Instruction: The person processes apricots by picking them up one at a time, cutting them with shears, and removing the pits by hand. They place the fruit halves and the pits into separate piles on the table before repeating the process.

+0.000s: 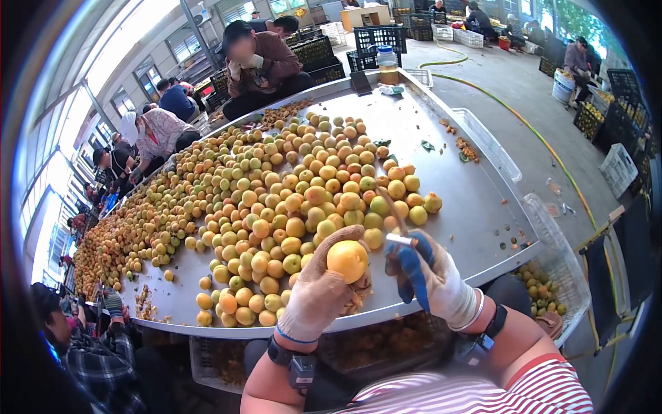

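My left hand, in a light knit glove with tan fingers, is closed around a yellow-orange fruit at the near edge of a metal table. Brown scraps show beside the fruit, under the fingers. To its right, my right hand, in a white and blue glove, grips a thin tool with a white end piece. The tool's slender part points up and away over the table and is blurred. A large spread of yellow, orange and green fruits lies just beyond both hands.
White crates stand at the table's right side and below its near edge. A jar and black crates are at the far end. A person sits across; another in plaid is at the left. A yellow-green hose crosses the floor.
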A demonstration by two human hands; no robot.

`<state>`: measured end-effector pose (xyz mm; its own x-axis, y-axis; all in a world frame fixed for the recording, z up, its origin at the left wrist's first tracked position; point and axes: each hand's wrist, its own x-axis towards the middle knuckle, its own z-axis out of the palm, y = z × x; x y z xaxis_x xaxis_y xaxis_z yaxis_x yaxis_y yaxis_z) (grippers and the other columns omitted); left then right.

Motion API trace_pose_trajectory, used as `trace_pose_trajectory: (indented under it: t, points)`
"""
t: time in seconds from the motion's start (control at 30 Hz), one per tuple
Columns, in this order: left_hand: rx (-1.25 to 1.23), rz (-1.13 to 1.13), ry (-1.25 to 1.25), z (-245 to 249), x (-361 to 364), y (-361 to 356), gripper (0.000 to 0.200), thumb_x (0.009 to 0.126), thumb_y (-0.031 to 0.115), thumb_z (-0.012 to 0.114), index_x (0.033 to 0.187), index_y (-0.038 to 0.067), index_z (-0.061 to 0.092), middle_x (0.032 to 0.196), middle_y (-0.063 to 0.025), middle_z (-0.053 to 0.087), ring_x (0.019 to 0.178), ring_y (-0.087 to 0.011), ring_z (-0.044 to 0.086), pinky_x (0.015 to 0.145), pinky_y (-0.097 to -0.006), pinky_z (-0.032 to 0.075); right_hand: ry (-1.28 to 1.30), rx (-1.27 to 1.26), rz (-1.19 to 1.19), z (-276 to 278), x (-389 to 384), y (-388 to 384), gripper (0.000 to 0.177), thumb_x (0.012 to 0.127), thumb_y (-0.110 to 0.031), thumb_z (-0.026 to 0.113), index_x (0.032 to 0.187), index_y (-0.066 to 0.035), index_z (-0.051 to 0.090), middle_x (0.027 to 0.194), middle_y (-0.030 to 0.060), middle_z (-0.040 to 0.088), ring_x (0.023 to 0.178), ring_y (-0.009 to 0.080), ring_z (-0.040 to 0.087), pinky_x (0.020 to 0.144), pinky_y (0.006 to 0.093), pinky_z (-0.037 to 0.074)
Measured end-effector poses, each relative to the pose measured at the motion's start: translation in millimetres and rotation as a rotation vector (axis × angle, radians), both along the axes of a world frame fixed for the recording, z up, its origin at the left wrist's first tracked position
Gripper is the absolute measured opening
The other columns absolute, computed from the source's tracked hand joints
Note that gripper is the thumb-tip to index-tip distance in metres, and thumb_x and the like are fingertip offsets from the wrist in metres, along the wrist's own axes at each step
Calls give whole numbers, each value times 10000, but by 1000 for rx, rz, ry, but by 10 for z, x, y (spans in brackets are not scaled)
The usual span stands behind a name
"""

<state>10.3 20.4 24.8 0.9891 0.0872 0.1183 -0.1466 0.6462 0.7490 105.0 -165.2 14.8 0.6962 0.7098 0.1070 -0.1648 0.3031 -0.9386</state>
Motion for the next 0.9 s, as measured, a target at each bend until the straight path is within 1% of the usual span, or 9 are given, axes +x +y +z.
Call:
trace_pose_trajectory:
  t: [0.03,0.1,0.13,0.27,0.3,0.33,0.47,0.6,0.9]
  points:
    - [122,33,54,15,-26,-11,828,832,352,795,1475,-1,410,1093,-108,602,842,-166,610,728,-269,506,30,-21,7,38,-43,-5,279,1077,-322,512,1064,-54,588,803,33,635,571,61,546,511,207,442]
    - [251,74,111,-18,-30,-41,791,835,357,812,1462,54,438,1001,-62,628,749,-104,623,600,-188,498,-59,-66,30,52,-79,-37,204,1078,-235,501,1087,-51,588,799,-2,617,591,55,519,539,204,432]
    - [252,71,110,-25,-33,-62,791,835,357,812,1462,54,438,1001,-62,628,749,-104,623,600,-188,498,-150,-113,57,68,-93,-51,145,1078,-148,489,1111,-47,588,795,-36,599,610,49,493,568,202,421]
    - [365,158,80,54,-30,-184,718,873,367,778,1412,24,450,1107,-74,602,877,-121,628,712,-245,543,-320,-258,28,174,-113,-65,124,1046,-146,550,1048,-29,591,691,20,577,608,115,547,589,258,462]
    - [400,168,46,64,-38,-198,702,882,365,768,1402,21,444,1134,-81,588,901,-124,621,729,-252,545,-360,-260,-28,118,-126,-45,129,1039,-155,551,1041,-33,594,671,85,594,594,221,623,576,317,491]
    - [436,180,10,69,-44,-207,687,892,363,757,1393,17,439,1161,-87,574,926,-127,614,747,-258,547,-366,-258,-32,85,-135,-34,129,1039,-155,551,1041,-33,594,671,85,594,594,221,623,576,317,491]
    - [573,207,-51,47,-59,-233,629,941,349,708,1382,18,404,1166,-89,549,884,-117,569,766,-262,510,-533,-250,-133,-39,-151,37,142,1049,-147,495,981,-56,581,687,154,621,632,392,649,527,441,484]
    - [683,265,-100,-5,-62,-248,574,972,293,666,1383,9,384,1158,-95,549,878,-107,559,732,-242,504,-785,-292,-276,-98,-189,92,164,1054,-170,467,1009,-58,579,700,177,630,635,427,634,530,482,492]
    - [875,416,-160,-177,-9,-189,560,969,276,674,1363,-17,406,1168,-116,552,1006,-153,566,851,-281,515,-586,-439,-250,-307,-243,251,192,1046,-149,473,1046,-35,628,781,193,672,706,397,678,609,428,533]
